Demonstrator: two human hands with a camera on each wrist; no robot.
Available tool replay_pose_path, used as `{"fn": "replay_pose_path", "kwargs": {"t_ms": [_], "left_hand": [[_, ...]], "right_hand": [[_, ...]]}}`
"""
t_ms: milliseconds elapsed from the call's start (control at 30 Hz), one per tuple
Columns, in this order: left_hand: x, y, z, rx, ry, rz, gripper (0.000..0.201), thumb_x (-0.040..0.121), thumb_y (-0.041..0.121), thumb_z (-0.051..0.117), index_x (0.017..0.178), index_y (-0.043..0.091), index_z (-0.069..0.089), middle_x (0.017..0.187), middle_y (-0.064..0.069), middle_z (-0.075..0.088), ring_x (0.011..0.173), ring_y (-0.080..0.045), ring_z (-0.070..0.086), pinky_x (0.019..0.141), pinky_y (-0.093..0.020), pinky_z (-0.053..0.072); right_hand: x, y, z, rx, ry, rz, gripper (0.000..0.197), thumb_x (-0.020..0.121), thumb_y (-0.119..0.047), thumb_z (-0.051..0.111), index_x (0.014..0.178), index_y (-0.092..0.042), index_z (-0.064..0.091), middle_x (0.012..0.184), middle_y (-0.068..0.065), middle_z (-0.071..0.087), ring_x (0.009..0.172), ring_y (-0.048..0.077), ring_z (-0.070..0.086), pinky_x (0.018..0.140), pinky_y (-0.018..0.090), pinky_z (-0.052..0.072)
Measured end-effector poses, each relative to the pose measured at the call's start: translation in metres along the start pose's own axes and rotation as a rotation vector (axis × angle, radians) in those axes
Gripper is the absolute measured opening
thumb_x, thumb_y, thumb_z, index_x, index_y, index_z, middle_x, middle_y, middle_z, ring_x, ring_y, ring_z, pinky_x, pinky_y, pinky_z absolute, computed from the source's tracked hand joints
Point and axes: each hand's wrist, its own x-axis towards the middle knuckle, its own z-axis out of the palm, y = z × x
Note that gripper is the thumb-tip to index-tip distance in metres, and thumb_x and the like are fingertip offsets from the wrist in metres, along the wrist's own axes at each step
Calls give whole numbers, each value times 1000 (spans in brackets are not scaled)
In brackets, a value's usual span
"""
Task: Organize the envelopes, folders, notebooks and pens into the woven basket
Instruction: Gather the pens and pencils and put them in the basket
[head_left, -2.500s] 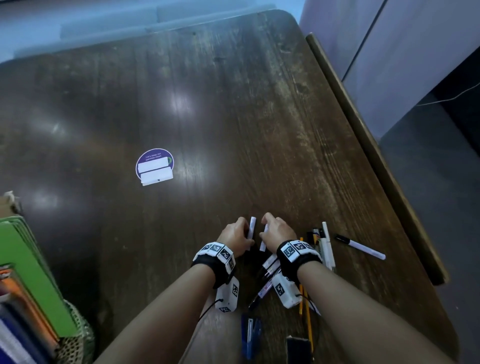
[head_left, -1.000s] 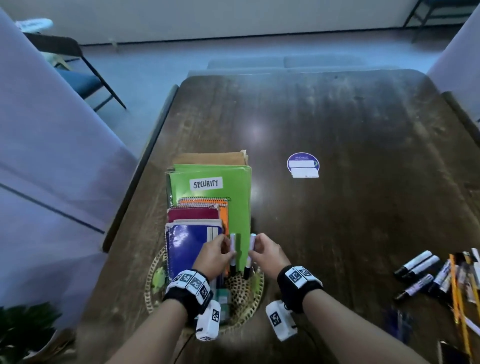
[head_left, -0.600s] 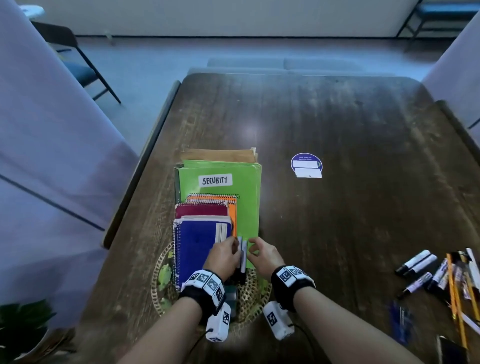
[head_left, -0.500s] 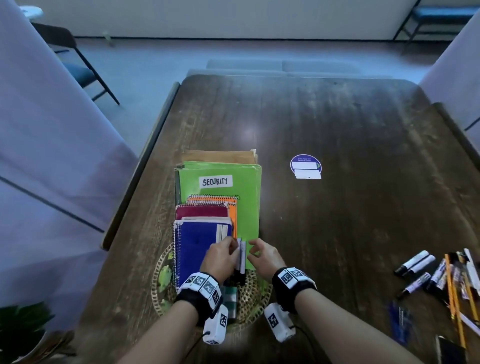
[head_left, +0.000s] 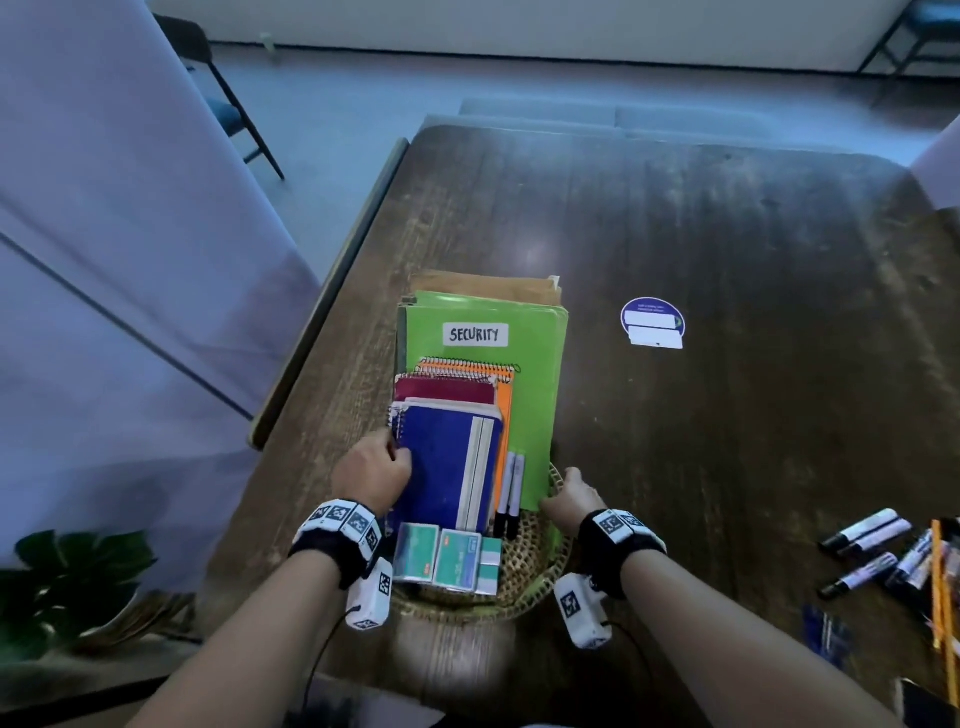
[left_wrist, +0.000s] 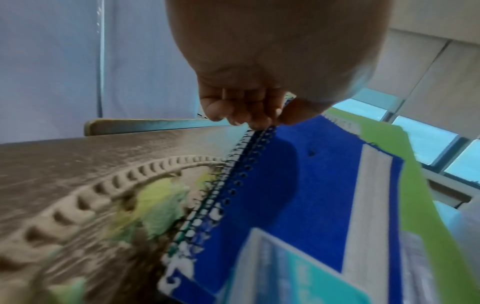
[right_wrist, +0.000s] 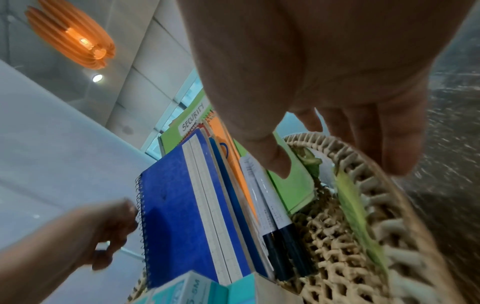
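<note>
Standing in the woven basket (head_left: 524, 551): two markers (head_left: 511, 493).

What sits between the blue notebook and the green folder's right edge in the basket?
Two markers standing side by side against an orange notebook; the head view shows it.

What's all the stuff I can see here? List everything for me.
Basket: one, woven tan, near table edge.
Envelopes: brown, rearmost in the basket; count unclear.
Folder: green, labelled SECURITY, upright in front of the envelopes.
Notebooks: orange, maroon, blue, spiral-bound, in front of the folder.
Markers in basket: two, white with black caps, right of the notebooks.
Boxes: three, teal and white, at the basket's front.
Loose markers: several, white and black, on the table at right, beside yellow pencils.
Sticker: one, purple and white, on the table.
Left hand: on the blue notebook's spiral edge.
Right hand: open, empty, at the basket's right rim.
</note>
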Motion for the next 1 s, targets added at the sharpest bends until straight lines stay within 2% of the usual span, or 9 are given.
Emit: {"fn": "replay_pose_path", "kwargs": {"t_ms": [100,200,267,333,433,500,633,867,1000], "left_hand": [[10,-28,7,144,-4,-107,30,81,18,60,109,9,55,118,-15,57,109,-36,55,90,-44,48],[15,-39,8,173,-168,-219,38,91,14,57,124,0,46,132,-25,52,124,-40,50,98,-44,41],[16,-42,11,186,-309,-219,31,98,13,50,126,0,44,129,-27,55,124,-41,53,98,-43,41],[15,-43,14,208,-379,-207,28,100,11,46,125,1,44,126,-27,58,121,-41,56,96,-42,42],[17,-43,21,171,-386,-193,26,98,14,47,122,5,43,119,-26,64,108,-38,63,85,-40,47],[17,-38,30,152,-404,-180,26,98,17,49,120,6,44,118,-25,65,105,-38,64,81,-38,47],[6,-14,46,166,-429,-123,30,99,18,48,125,5,42,120,-23,63,109,-37,63,84,-39,47],[-12,44,83,206,-486,4,30,96,16,54,119,0,42,116,-25,64,106,-39,64,84,-43,48],[-26,84,101,228,-508,43,29,96,12,53,119,0,41,117,-24,64,107,-38,64,86,-42,49]], "right_hand": [[0,2,4,2,-53,13,41,96,-26,57,129,-9,41,127,19,59,115,36,58,85,37,47],[0,6,5,-11,-44,4,31,95,-12,49,125,-12,42,122,20,60,110,38,59,80,39,48],[-1,7,5,-9,-38,-11,31,94,-8,46,124,-13,43,119,20,60,107,38,60,76,38,47],[-3,10,4,1,-31,-19,31,93,-8,46,123,-15,45,116,19,62,101,35,60,74,37,46],[-3,18,0,16,-32,-20,32,93,-8,48,123,-17,44,115,18,62,91,32,57,71,35,44],[-5,28,-7,16,-27,-9,30,94,-9,48,123,-18,44,111,16,62,89,31,56,71,36,46],[-8,56,-27,14,-9,13,25,95,-10,48,119,-16,46,98,10,57,87,31,56,70,36,45],[-14,120,-58,30,67,83,14,96,-18,52,109,-21,47,100,15,61,83,29,55,70,32,41],[-13,160,-79,51,91,121,19,94,-12,49,112,-19,50,102,14,63,83,29,57,69,31,43]]}}
